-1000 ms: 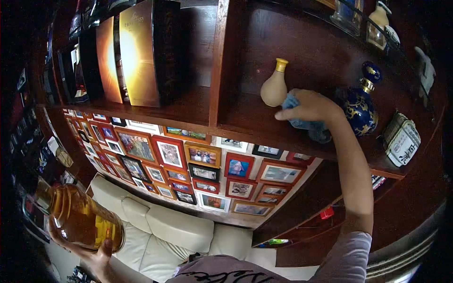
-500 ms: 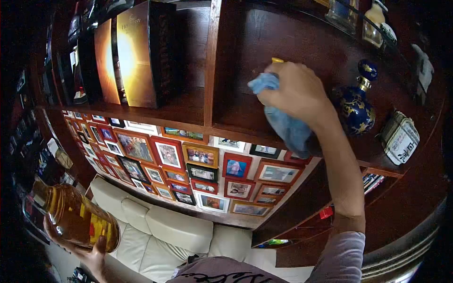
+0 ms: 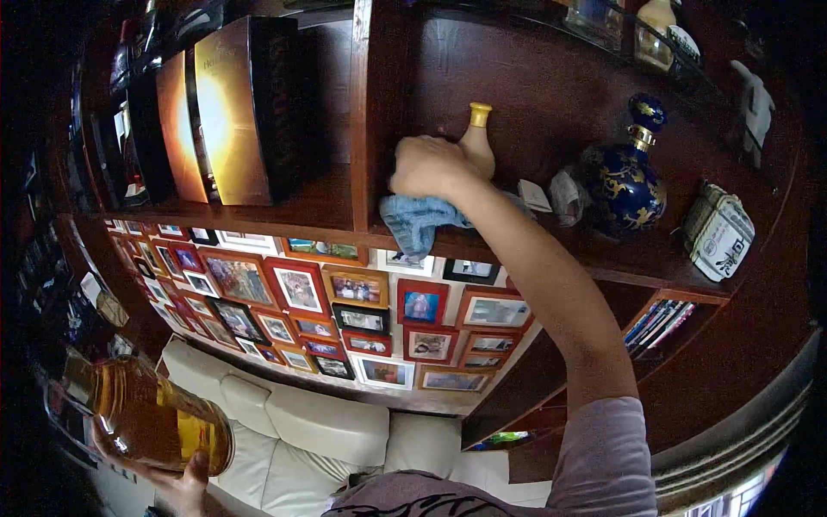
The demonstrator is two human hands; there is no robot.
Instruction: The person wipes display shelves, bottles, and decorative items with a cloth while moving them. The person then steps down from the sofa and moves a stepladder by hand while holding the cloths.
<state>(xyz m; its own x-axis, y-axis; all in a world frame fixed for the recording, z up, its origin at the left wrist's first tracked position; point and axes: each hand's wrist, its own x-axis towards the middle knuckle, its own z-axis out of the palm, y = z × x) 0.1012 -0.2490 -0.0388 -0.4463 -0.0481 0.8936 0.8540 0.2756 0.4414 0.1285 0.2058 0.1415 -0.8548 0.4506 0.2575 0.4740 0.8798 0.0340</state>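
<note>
My right hand presses a blue cloth onto the dark wooden shelf, near the upright divider, with its fingers closed and the cloth's edge draping over the front. Just behind it stands a tan bottle with a yellow top, its lower part hidden by my hand and forearm. At the lower left, my left hand grips a big glass bottle of amber liquid that has a yellow label. The bottle is tilted, its neck toward the upper left.
Farther right on the shelf are a round blue and gold bottle and a wrapped white package. Gold boxes fill the left compartment. Below hang several framed photos above a cream sofa.
My right hand has moved left and down with the cloth, onto the shelf by the divider. The tan bottle now shows more. My left hand still holds the amber bottle.
</note>
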